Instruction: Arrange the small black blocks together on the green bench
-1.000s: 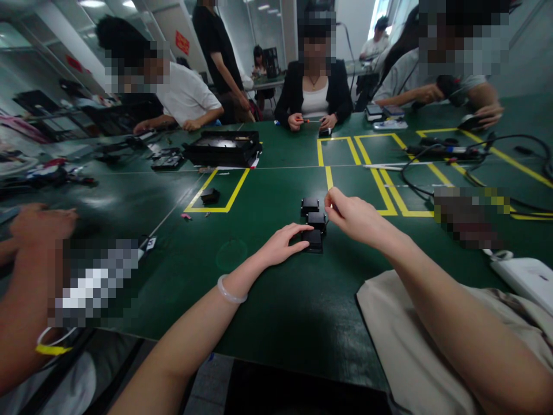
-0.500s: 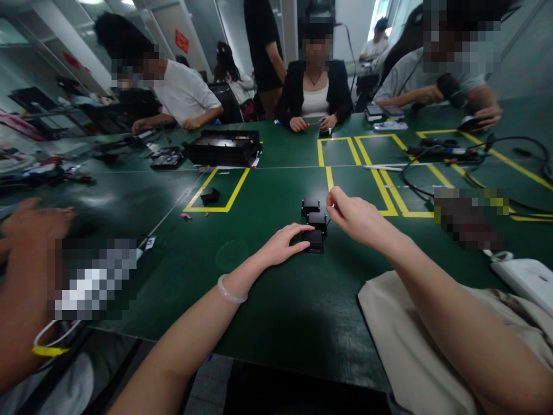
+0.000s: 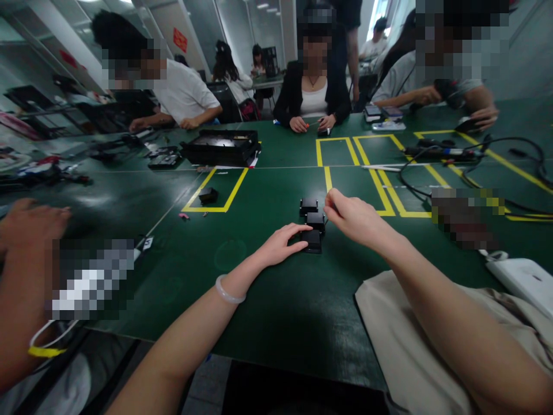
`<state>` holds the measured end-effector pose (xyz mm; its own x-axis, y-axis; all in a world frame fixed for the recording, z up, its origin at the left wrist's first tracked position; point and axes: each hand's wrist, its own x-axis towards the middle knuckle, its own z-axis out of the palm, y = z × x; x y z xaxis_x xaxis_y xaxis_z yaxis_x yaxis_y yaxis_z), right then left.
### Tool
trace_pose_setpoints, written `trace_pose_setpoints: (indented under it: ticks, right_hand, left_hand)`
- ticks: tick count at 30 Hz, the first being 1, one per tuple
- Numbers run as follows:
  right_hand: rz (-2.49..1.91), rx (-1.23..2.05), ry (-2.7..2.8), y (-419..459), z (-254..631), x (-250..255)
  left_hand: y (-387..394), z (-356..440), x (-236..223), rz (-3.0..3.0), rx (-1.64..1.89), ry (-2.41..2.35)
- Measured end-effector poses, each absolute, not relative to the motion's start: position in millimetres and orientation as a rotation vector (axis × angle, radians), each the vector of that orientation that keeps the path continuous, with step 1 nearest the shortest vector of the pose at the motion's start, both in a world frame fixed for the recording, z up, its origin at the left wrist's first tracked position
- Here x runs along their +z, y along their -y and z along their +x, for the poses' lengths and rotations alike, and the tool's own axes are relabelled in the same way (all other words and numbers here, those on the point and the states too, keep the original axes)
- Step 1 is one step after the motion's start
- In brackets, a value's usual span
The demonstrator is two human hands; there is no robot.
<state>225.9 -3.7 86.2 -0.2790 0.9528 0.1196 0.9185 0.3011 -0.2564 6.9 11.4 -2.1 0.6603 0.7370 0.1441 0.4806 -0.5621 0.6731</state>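
Three small black box-like parts stand in a staggered row on the green table: a far one [image 3: 309,206], a middle one [image 3: 315,221] and a near one [image 3: 313,240]. My left hand [image 3: 280,243] reaches in from the left, its thumb and fingers holding the near part. Just right of the middle part, my right hand [image 3: 345,210] is closed in a pinch. A thin dark rod [image 3: 326,221] shows below its fingertips, close to the middle part; its kind cannot be made out.
Beige cloth [image 3: 384,311] lies under my right forearm, beside a white device [image 3: 525,282]. Another black part [image 3: 208,196] sits inside yellow tape at left. A black tray [image 3: 220,148] is further back. Cables [image 3: 518,138] run at right. Co-workers sit around the table.
Both hands and the black parts hold nearly the same places; the view has shifted slightly. A standing person in the background has moved to the right.
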Motion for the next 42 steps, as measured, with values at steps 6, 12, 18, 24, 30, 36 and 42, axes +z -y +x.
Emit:
trace_pose_setpoints:
  ticks: [6,12,18,24,30,36,42]
  right_hand:
    - [-1.726,0.120,2.329,2.8,224.3,84.5]
    - [-1.672,0.209,2.354,5.0,227.0,88.1]
    - [-1.672,0.203,2.334,3.9,225.4,87.1]
    - [-1.720,0.116,2.365,3.0,227.1,86.2]
    - [-1.629,0.205,2.371,3.2,228.5,85.4]
    - [-1.708,0.095,2.341,3.5,225.0,84.7]
    - [-1.655,0.190,2.352,4.3,227.2,85.1]
  left_hand:
    - [-11.3,6.8,-2.2,2.269,0.548,-0.941]
    - [-11.9,7.4,-3.2,2.273,0.553,-0.948]
    - [-11.9,7.6,-2.8,2.266,0.557,-0.941]
    - [-10.5,7.6,-1.7,2.261,0.558,-0.955]
    - [-9.5,7.9,-0.3,2.252,0.557,-0.955]
    - [-9.8,8.1,-0.3,2.252,0.546,-0.959]
    - [-10.4,7.5,-1.8,2.268,0.548,-0.940]
